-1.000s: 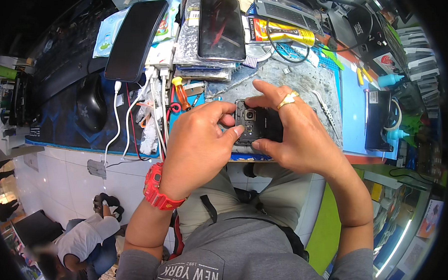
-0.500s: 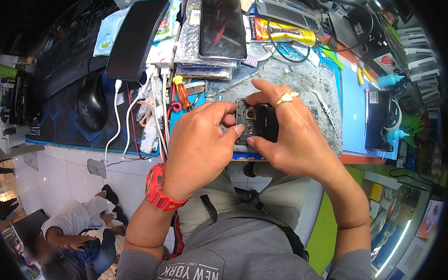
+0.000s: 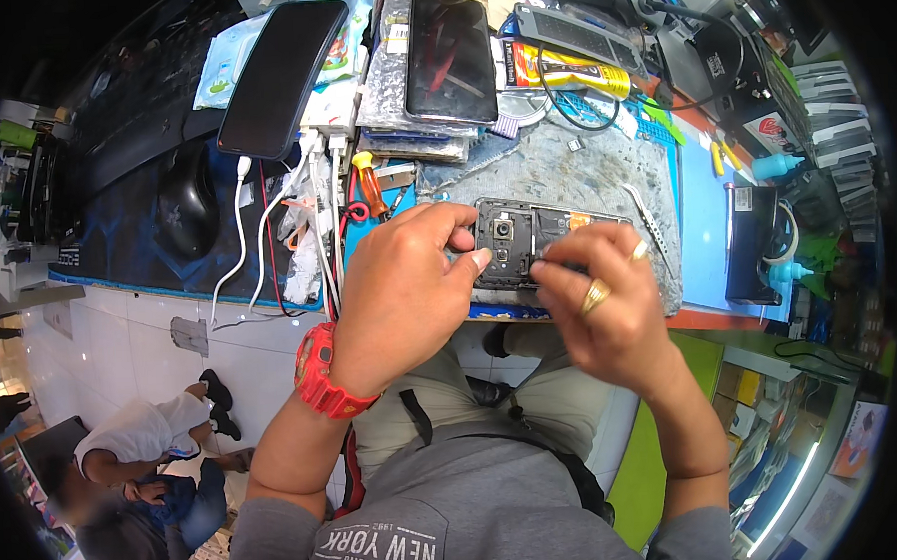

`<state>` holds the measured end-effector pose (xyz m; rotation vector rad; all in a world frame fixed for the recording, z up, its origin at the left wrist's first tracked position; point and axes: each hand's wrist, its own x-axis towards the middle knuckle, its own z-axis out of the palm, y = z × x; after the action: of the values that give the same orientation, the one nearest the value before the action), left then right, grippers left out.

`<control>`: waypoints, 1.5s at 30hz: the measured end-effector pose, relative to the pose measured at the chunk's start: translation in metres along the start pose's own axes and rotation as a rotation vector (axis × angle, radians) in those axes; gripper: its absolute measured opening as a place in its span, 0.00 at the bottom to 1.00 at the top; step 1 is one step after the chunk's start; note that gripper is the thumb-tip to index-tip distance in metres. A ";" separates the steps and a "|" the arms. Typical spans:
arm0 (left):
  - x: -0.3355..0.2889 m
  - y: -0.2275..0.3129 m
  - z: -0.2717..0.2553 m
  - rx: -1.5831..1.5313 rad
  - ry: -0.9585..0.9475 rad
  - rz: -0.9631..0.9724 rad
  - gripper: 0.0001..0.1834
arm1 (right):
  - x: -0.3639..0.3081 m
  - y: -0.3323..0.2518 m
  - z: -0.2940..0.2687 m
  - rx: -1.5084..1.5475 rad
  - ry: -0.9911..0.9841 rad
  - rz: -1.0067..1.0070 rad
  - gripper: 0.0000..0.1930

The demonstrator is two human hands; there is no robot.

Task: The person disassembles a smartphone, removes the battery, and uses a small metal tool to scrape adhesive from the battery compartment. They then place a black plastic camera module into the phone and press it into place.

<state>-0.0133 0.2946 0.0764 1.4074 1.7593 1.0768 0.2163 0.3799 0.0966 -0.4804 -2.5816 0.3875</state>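
Observation:
An opened phone [image 3: 516,239] with bared camera modules and inner parts lies on a worn grey work mat [image 3: 564,165]. My left hand [image 3: 403,272] grips its left end, with the thumb on the near corner and the index finger at the far corner. Over the phone's right half is my right hand [image 3: 615,308], ring on a finger, its thumb and fingertips drawn together at the middle of the board. Whatever sits in that pinch is too small or hidden to name. A pair of tweezers [image 3: 648,221] lies right of the phone.
An orange-handled screwdriver [image 3: 369,183] and white cables [image 3: 249,224] lie left of the mat. Behind stand two dark phones [image 3: 285,82] [image 3: 450,60] on packets, and a yellow tube [image 3: 580,74]. A black mouse [image 3: 187,201] is at left; a black box [image 3: 754,242] at right.
My right hand has lifted off the phone's edges and curled into a pinch, shifting right and nearer me. More of the phone's inside shows. My left hand stays in place.

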 end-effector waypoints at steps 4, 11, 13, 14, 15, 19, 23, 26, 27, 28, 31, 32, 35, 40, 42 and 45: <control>-0.001 0.002 -0.001 0.007 -0.004 -0.032 0.18 | -0.004 -0.012 0.014 -0.129 0.019 -0.060 0.18; 0.000 0.001 0.000 0.042 0.008 -0.008 0.17 | -0.007 -0.010 0.025 -0.041 0.038 -0.007 0.20; 0.000 0.003 -0.001 0.030 -0.003 -0.028 0.17 | -0.009 -0.009 0.024 -0.038 0.030 -0.008 0.20; 0.000 0.003 -0.001 0.024 -0.009 -0.038 0.17 | -0.010 -0.008 0.024 -0.036 0.025 -0.007 0.20; 0.000 0.003 -0.001 0.018 -0.007 -0.043 0.17 | -0.010 -0.008 0.025 -0.035 0.021 -0.005 0.21; 0.000 0.004 0.000 0.010 -0.006 -0.061 0.18 | -0.014 -0.009 0.023 -0.033 0.057 0.006 0.22; 0.000 0.004 -0.001 0.016 -0.008 -0.042 0.18 | -0.026 -0.010 0.020 -0.121 0.061 0.039 0.23; 0.000 0.003 0.000 0.015 -0.002 -0.039 0.17 | -0.028 -0.008 0.028 -0.158 0.066 0.015 0.22; 0.000 0.003 0.000 0.014 -0.004 -0.037 0.17 | -0.028 -0.008 0.028 -0.176 0.070 0.010 0.22; 0.000 0.003 0.000 0.015 -0.002 -0.039 0.17 | -0.028 -0.008 0.029 -0.189 0.074 0.001 0.21; 0.000 0.003 -0.001 0.016 -0.006 -0.048 0.17 | -0.027 -0.007 0.030 -0.212 0.061 -0.026 0.19; 0.000 0.004 -0.001 0.017 -0.009 -0.050 0.17 | -0.027 -0.007 0.030 -0.217 0.054 -0.036 0.19; 0.000 0.002 0.000 0.022 -0.002 -0.034 0.17 | -0.025 -0.007 0.029 -0.224 0.029 -0.051 0.18; 0.001 0.002 0.001 0.020 0.008 -0.035 0.16 | -0.024 -0.011 0.028 -0.237 -0.001 -0.050 0.18; 0.000 0.003 0.001 0.025 0.005 -0.033 0.16 | -0.024 -0.009 0.028 -0.199 0.010 -0.039 0.19; 0.000 0.003 0.000 0.033 0.002 -0.015 0.17 | -0.024 -0.003 0.028 -0.140 0.086 -0.016 0.21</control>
<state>-0.0122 0.2952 0.0788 1.4114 1.7939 1.0462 0.2209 0.3627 0.0649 -0.5129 -2.5375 0.1768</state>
